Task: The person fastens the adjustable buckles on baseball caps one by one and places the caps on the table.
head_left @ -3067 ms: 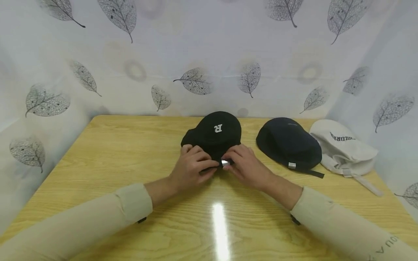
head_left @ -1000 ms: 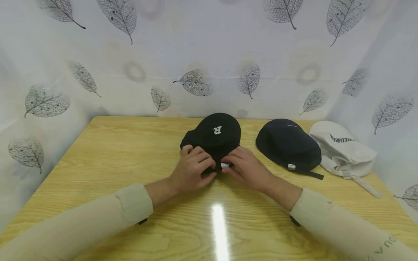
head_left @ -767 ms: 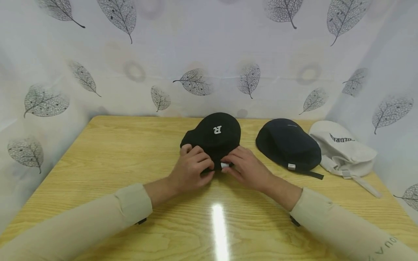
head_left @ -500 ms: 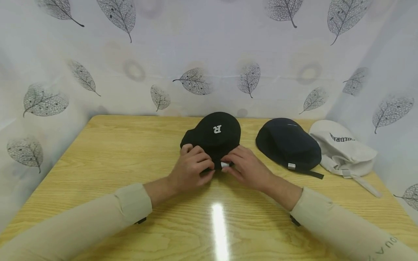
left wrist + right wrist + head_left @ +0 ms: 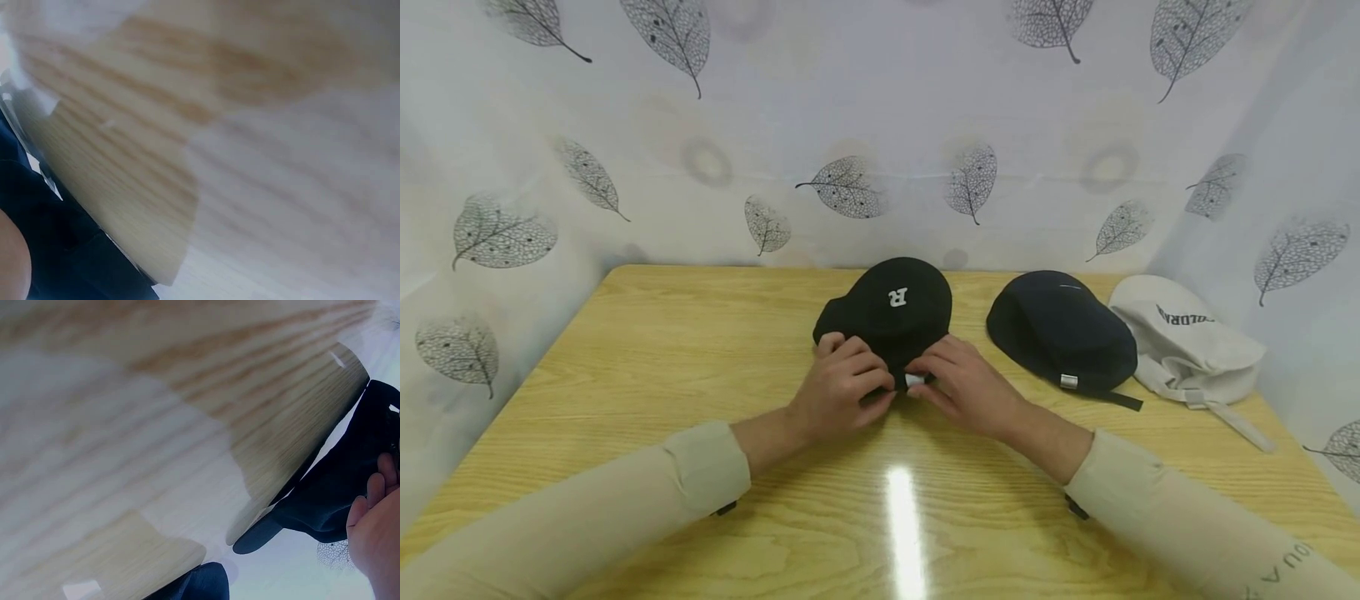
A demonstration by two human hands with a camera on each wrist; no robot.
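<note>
A black cap (image 5: pixel 887 312) with a white letter R stands near the back middle of the table, its strap side towards me. My left hand (image 5: pixel 844 385) grips the near left edge, thumb and finger pinched together at the strap; the fingertips partly hide what lies between them. From the other side, my right hand (image 5: pixel 966 385) pinches the strap by its silver buckle (image 5: pixel 914 380). In the right wrist view, the curled fingers (image 5: pixel 375 490) lie against the black cap (image 5: pixel 331 494). The left wrist view catches only a bit of the left hand (image 5: pixel 11 262) beside dark cloth.
A navy cap (image 5: pixel 1060 325), its buckle and loose strap end facing me, lies right of the black one. Beyond it, a white cap (image 5: pixel 1187 333) with dark lettering overlaps its side. A leaf-printed curtain (image 5: pixel 880 125) borders the wooden table (image 5: pixel 685 350).
Both hands stay at the cap's strap. Compared with about three seconds ago, the left fingertips sit slightly farther left of the buckle. Over the last second hardly anything moves.
</note>
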